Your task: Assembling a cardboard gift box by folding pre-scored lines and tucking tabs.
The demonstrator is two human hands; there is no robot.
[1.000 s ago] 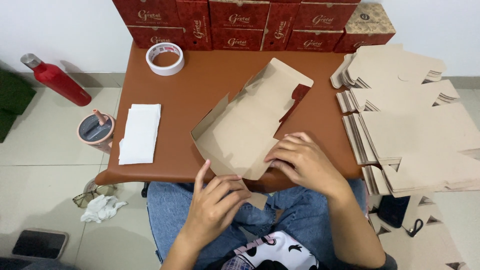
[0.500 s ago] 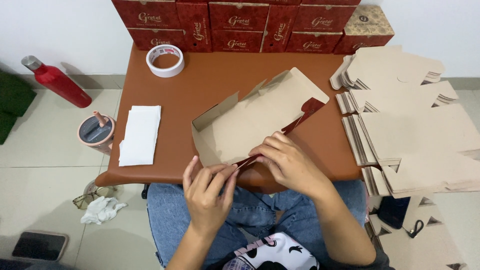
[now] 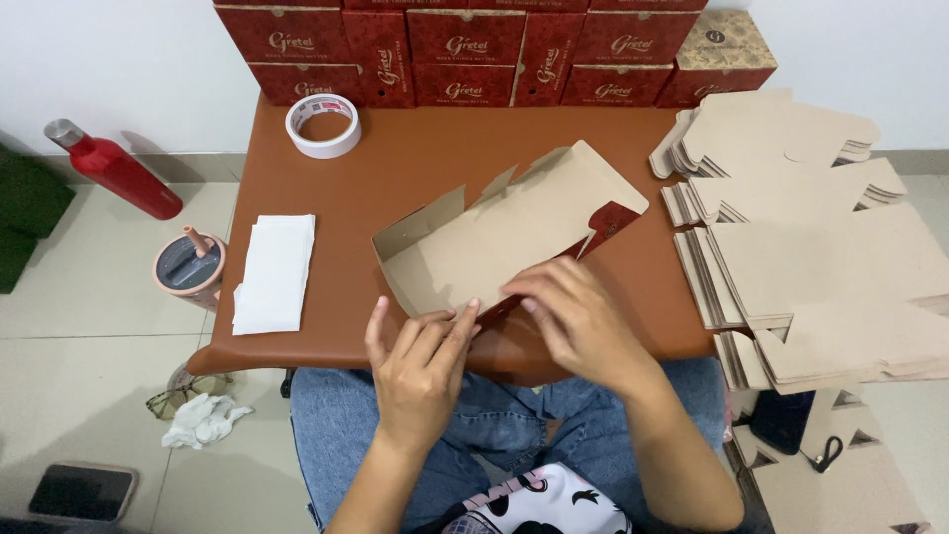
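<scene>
— Pressing along the near edge, is that it? What have the hands actually got?

— Both are on the half-folded cardboard box [image 3: 504, 242], just below the middle of the frame. The left hand [image 3: 420, 361] has its fingers stretched out flat and close together, tips against the near wall of the box; it pinches nothing that I can see. The right hand [image 3: 573, 316] is curled over the same edge, fingertips on the fold by the red printed flap. Whether it nips the card between thumb and fingers is hidden under the knuckles, so I cannot tell.

— And how would you do that fold well?

— My judgement: keep the left fingers spread along the crease so the wall bends on its scored line, and let the right hand guide the flap while the box bottom lies flat on the brown table [image 3: 425, 158].

— What lies around it?

— At the right of the frame, stacks of flat box blanks [image 3: 811, 247] overhang the table edge, well apart from the hands. Along the top, a row of finished red boxes [image 3: 474, 49] stands against the wall. A roll of tape [image 3: 322, 126] sits upper left on the table, a folded white cloth [image 3: 275, 272] at its left edge. On the floor farther left, a red bottle [image 3: 114, 168] and a pink lidded cup [image 3: 188, 269].
</scene>
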